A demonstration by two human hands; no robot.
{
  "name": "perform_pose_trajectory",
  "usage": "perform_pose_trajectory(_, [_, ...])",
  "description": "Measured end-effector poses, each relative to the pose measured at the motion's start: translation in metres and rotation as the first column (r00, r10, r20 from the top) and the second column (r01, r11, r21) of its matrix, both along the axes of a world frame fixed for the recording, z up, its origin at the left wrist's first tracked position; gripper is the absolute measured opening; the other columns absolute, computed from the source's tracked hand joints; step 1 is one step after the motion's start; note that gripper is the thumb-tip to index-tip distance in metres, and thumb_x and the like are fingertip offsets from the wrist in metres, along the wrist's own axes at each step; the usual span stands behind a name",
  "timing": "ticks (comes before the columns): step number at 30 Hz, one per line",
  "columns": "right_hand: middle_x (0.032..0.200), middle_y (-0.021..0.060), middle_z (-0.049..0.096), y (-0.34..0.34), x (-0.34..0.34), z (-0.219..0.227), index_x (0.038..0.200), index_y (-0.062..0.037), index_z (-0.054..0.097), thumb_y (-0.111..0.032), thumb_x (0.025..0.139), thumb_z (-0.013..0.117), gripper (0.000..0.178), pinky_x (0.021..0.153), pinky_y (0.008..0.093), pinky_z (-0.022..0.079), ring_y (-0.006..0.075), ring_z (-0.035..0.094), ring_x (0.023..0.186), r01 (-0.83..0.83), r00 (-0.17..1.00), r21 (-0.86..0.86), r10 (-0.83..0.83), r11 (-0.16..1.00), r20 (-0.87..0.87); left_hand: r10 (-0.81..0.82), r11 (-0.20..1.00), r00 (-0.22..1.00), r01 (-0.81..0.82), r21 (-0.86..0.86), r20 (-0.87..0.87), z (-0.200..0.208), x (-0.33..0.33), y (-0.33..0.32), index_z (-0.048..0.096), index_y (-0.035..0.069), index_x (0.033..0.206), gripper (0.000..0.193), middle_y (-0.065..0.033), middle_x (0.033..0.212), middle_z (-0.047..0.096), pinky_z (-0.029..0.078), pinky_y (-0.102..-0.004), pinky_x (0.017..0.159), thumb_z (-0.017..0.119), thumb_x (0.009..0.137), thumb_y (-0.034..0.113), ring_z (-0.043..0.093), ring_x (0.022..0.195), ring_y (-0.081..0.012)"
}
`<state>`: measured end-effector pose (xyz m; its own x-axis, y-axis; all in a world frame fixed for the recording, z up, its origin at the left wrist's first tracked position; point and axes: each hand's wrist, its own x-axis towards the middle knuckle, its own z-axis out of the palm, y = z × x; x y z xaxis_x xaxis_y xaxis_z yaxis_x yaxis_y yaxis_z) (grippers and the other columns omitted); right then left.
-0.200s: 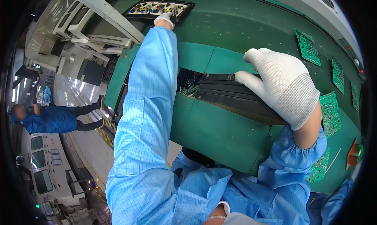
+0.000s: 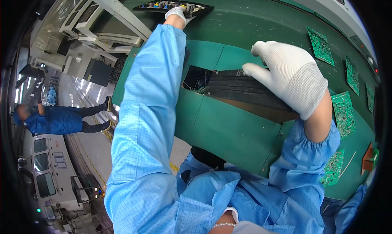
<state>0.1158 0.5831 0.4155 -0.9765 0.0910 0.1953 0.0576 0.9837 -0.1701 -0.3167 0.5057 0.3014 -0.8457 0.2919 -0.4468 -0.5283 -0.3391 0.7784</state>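
My left hand [image 2: 175, 14], in a white glove, reaches to the far side of the bench and grips the near edge of a black carrier tray [image 2: 200, 8]. Colourful electronic components sit in the tray, which is tilted and seen at a shallow angle; most of my fingers are hidden. My right hand [image 2: 286, 73], also gloved, hovers over a stack of dark flat slabs [image 2: 245, 85] with thumb and forefinger apart. Its thumb tip is at the far edge of the stack; the other fingers are partly hidden. The stack lies in an opening in the green bench [image 2: 220, 128].
Clipped wire ends [image 2: 200, 88] lie in the opening beside the slabs. Several green circuit boards [image 2: 320, 46] line the right side, near a brown block [image 2: 367, 158]. A metal post [image 2: 118, 13] stands at the far left. Another person [image 2: 57, 119] is beyond the aisle.
The carrier tray has tilted and shifted slightly to the right, along with my left hand. My right hand has moved a little up and left, still open.
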Motion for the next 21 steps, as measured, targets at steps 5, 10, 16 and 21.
perform_pose_trajectory(5, [0.087,0.0215,0.066,-0.002,-0.001,0.005,0.100,0.0001,0.066,-0.039,0.090,0.061,0.041,0.080,0.0447,0.052,0.0395,0.065,0.087,-0.067,0.996,0.003,0.067,0.998,-0.053,-0.078,0.995,0.990,0.084,0.046,-0.116,0.079,0.062,-0.077,0.059,0.002,0.115,0.022,-0.0098,0.113,0.065,0.058,-0.0474,0.096,0.059,0.095,0.012,0.065,0.100,-0.0270])
perform_pose_trajectory(10, [0.090,0.0214,0.067,-0.001,-0.004,0.000,0.102,0.0000,0.066,-0.039,0.091,0.062,0.040,0.080,0.0434,0.053,0.0380,0.066,0.088,-0.112,0.984,0.040,0.116,0.993,-0.138,-0.441,0.897,0.875,0.423,-0.129,-0.200,0.116,0.096,-0.214,0.058,0.004,0.122,0.030,-0.0062,0.119,0.064,0.055,-0.0289,0.094,0.060,0.092,0.008,0.062,0.108,-0.0193])
perform_pose_trajectory(16, [0.090,0.0212,0.068,0.004,-0.005,-0.007,0.103,-0.0006,0.066,-0.037,0.091,0.063,0.038,0.079,0.0428,0.053,0.0374,0.067,0.087,-0.073,0.992,0.062,0.079,0.995,-0.097,-0.755,0.655,-0.263,-0.297,-0.694,-0.600,0.128,0.223,-0.316,0.066,0.001,0.107,0.037,-0.0098,0.106,0.068,0.052,-0.0323,0.090,0.074,0.071,-0.005,0.065,0.098,-0.0194])
perform_pose_trajectory(21, [0.089,0.0209,0.068,0.002,-0.004,-0.005,0.102,-0.0001,0.066,-0.036,0.091,0.063,0.037,0.079,0.0422,0.053,0.0368,0.067,0.086,-0.069,0.990,0.068,0.077,0.995,-0.114,-0.502,0.756,0.512,-0.131,-0.641,-0.697,0.084,0.242,-0.414,0.067,0.000,0.104,0.021,-0.0079,0.097,0.070,0.051,-0.0315,0.091,0.066,0.083,0.004,0.067,0.093,-0.0188])
